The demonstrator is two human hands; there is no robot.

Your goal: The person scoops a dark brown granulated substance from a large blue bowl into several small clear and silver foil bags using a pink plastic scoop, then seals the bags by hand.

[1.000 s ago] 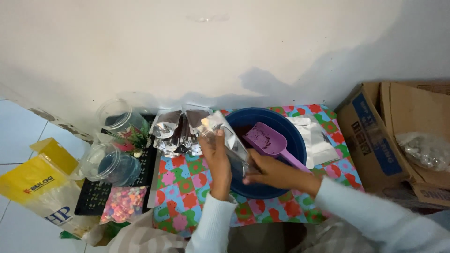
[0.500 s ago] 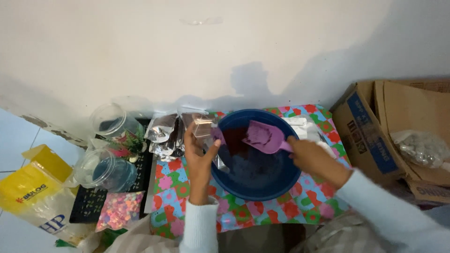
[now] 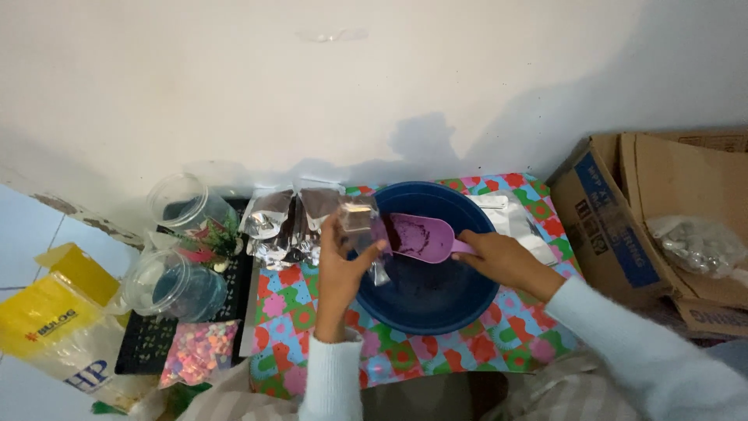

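Over the blue basin I am now tipping the purple scoop, loaded with dark powder, toward the small clear pouch; a moment ago the scoop was lying lower in the basin, so filling looks under way. My right hand is gripping the scoop's handle, and my left hand is pinching the pouch at the basin's left rim. Silver pouches are crowding the left side, the cardboard box the right; open room is lying toward me.
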